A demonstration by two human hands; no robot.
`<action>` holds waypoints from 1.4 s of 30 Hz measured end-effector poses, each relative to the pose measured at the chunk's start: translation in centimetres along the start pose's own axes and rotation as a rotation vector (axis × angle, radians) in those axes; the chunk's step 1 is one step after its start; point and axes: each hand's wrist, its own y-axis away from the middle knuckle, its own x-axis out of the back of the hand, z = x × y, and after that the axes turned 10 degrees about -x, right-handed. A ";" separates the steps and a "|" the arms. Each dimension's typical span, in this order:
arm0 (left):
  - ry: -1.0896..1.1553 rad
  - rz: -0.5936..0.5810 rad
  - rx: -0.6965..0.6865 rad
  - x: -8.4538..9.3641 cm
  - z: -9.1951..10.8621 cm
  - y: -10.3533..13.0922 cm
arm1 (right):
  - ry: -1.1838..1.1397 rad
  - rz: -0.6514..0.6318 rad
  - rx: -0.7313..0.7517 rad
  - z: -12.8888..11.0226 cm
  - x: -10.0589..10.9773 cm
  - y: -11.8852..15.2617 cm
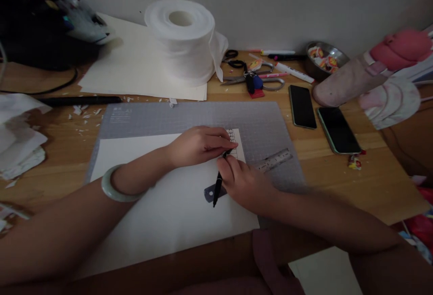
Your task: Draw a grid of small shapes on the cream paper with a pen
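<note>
A large sheet of white paper [158, 209] lies on a grey gridded cutting mat [264, 121], with small black-line drawing [232, 138] near its upper right corner. My right hand [245, 182] is closed around a black pen [218, 184], which slants with its upper end toward me. My left hand [201, 145] lies on the paper with fingers stretched toward the drawing, beside the pen's far end. Its fingertips partly cover that spot. Passing beneath my right hand is a metal ruler [275, 159], its middle hidden.
Behind the mat stand a tissue roll [182, 51] and scissors [233, 80] among markers [294, 73]. To the right are two phones [302, 106], a pink-lidded bottle [355, 76] and a metal bowl [326, 58]. Crumpled paper [20, 137] and scraps lie left.
</note>
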 end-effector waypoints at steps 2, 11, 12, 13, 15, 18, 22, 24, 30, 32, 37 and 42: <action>0.002 -0.003 0.012 0.0 0.0 0.0 | 0.001 0.003 -0.011 -0.1 -0.1 0.1; 0.004 -0.008 0.025 0.0 0.1 0.0 | -0.022 -0.051 -0.020 -0.2 -0.1 -0.2; 0.002 -0.005 0.022 0.0 0.1 0.0 | -0.021 -0.045 -0.016 -0.2 0.0 -0.2; 0.002 -0.001 0.018 0.0 0.1 0.0 | -0.020 -0.038 -0.011 -0.2 0.0 -0.2; 0.002 0.006 0.012 0.0 0.1 -0.1 | -0.020 -0.029 -0.009 -0.2 0.1 -0.2; -0.001 0.002 0.009 0.0 0.1 -0.2 | -0.023 -0.024 -0.012 -0.1 0.2 -0.2; -0.020 -0.010 0.004 0.0 0.0 0.0 | -0.047 -0.021 0.003 0.1 0.2 -0.2; -0.029 -0.010 0.008 0.0 0.0 0.0 | -0.059 -0.025 0.003 0.1 0.2 -0.1; -0.009 -0.003 0.003 0.0 0.0 0.0 | -0.129 -0.077 -0.026 0.3 0.2 0.0; -0.014 -0.007 0.004 0.1 0.1 0.0 | -0.232 -0.108 -0.022 1.1 0.5 -0.1; -0.034 -0.002 0.001 0.3 0.2 -0.1 | -0.702 -0.100 -0.158 5.5 0.6 -0.8; 0.002 -0.046 0.018 0.4 0.0 -0.1 | -1.227 -0.209 -0.640 8.2 -2.7 -2.4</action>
